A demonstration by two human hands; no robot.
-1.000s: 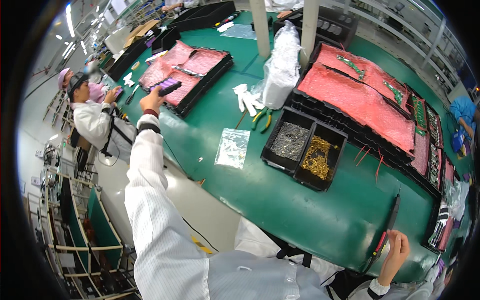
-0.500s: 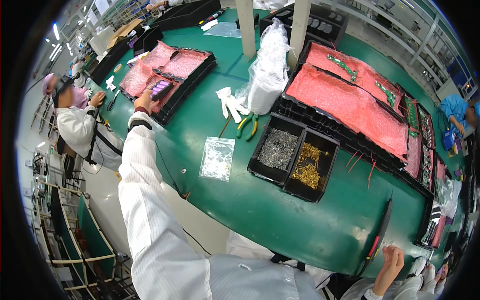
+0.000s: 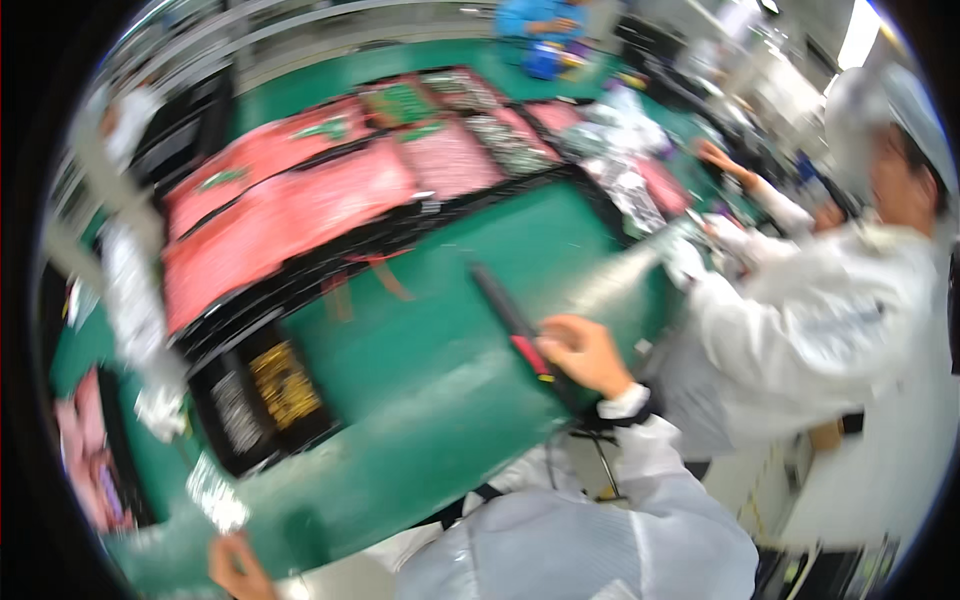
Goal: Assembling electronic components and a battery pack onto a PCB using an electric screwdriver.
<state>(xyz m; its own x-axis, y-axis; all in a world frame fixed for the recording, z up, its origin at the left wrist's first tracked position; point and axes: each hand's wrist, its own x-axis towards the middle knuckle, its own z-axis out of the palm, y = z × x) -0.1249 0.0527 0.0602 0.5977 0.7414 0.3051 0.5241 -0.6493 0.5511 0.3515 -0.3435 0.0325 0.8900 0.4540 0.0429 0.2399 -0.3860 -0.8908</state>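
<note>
My right hand (image 3: 590, 355) is shut on a long black tool with a red grip section (image 3: 512, 322), which slants up and to the left over the green table (image 3: 440, 430). My left hand (image 3: 236, 566) is low at the table's near edge, just below a small clear plastic bag (image 3: 214, 492). Blur hides its fingers. A black two-compartment bin (image 3: 262, 400) with gold and grey small parts lies between the two hands. Both my sleeves are white.
Black trays lined with pink sheets (image 3: 300, 210) fill the far side of the table. A white bagged bundle (image 3: 135, 300) stands at the left. A person in a white coat and cap (image 3: 830, 310) works close on my right; another person in blue (image 3: 545, 20) is far off.
The view has swung sharply right and is blurred. My left hand has drawn back from the far pink tray to the table's near edge. My right hand has kept hold of the black tool.
</note>
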